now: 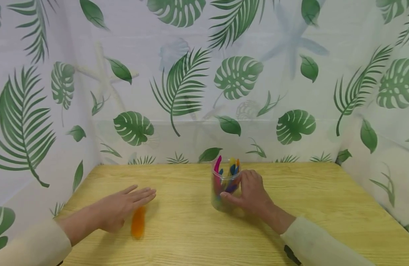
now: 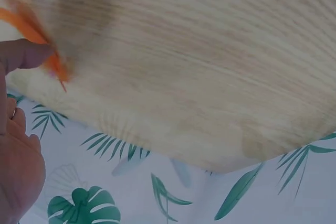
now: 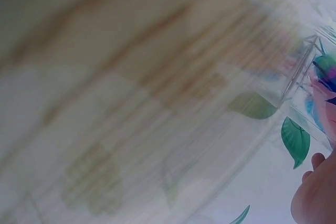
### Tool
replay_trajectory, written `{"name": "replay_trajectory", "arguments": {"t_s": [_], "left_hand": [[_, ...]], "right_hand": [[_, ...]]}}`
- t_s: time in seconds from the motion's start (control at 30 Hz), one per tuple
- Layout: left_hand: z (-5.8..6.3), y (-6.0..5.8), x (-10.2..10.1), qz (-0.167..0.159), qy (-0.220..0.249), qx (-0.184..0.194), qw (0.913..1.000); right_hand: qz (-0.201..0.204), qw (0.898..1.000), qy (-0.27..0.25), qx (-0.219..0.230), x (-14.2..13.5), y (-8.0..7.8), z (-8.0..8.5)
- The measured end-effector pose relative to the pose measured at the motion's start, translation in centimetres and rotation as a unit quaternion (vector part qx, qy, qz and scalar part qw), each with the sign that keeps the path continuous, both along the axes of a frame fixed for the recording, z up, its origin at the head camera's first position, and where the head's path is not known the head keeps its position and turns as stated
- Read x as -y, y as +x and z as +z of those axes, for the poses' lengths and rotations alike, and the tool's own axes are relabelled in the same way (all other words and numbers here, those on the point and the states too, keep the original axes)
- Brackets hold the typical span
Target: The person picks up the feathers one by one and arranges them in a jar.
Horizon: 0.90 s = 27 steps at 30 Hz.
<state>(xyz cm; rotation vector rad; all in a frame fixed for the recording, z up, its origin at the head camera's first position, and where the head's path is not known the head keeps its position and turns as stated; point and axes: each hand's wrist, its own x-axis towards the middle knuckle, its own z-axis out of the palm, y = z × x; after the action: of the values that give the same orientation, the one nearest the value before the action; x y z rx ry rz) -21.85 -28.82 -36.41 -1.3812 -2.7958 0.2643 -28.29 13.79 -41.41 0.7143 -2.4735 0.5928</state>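
My right hand (image 1: 252,192) grips a clear plastic cup (image 1: 217,201) from its right side, with the thumb across the front and the fingers by the rim. Several slim coloured pieces (image 1: 218,168) stand in the cup, magenta, blue, yellow and orange; their kind is unclear. To the left, my left hand (image 1: 124,207) is over the table with its fingers straight. Just below them is a long, narrow orange piece (image 1: 138,223), blurred. In the left wrist view the thumb (image 2: 31,54) overlaps this orange piece (image 2: 32,29), which tapers to a thin tip; no firm hold shows.
A light wood-grain table (image 1: 184,236) spreads under both hands. Leaf-printed white sheeting (image 1: 191,140) rises along its back edge and both sides. The cup stands towards the back of the table. The right wrist view is mostly washed out.
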Motion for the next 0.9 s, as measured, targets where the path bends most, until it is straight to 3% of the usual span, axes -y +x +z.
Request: {"name": "replay_trajectory", "arguments": {"t_s": [0.2,0.3,0.43,0.77,0.9], "left_hand": [[-1.6,0.6,0.7,0.004,-0.001,0.023,0.9997],[-2.5,0.9,1.1,-0.014,0.023,0.022,0.9994],[-3.5,1.2,1.2,-0.043,0.057,-0.014,0.9974],[-5.9,0.8,1.4,-0.078,0.066,-0.077,0.9918],[-5.7,0.8,1.1,-0.075,0.072,-0.077,0.9915]], "right_hand": [[0.002,1.0,0.0,-0.004,-0.1,0.0,0.0],[-0.001,1.0,0.0,-0.002,-0.1,0.0,0.0],[-0.007,1.0,0.003,0.007,0.0,-0.1,0.0],[-0.013,1.0,0.01,0.019,0.0,0.1,0.2],[-0.015,1.0,0.011,0.021,0.0,0.1,0.1]]}}
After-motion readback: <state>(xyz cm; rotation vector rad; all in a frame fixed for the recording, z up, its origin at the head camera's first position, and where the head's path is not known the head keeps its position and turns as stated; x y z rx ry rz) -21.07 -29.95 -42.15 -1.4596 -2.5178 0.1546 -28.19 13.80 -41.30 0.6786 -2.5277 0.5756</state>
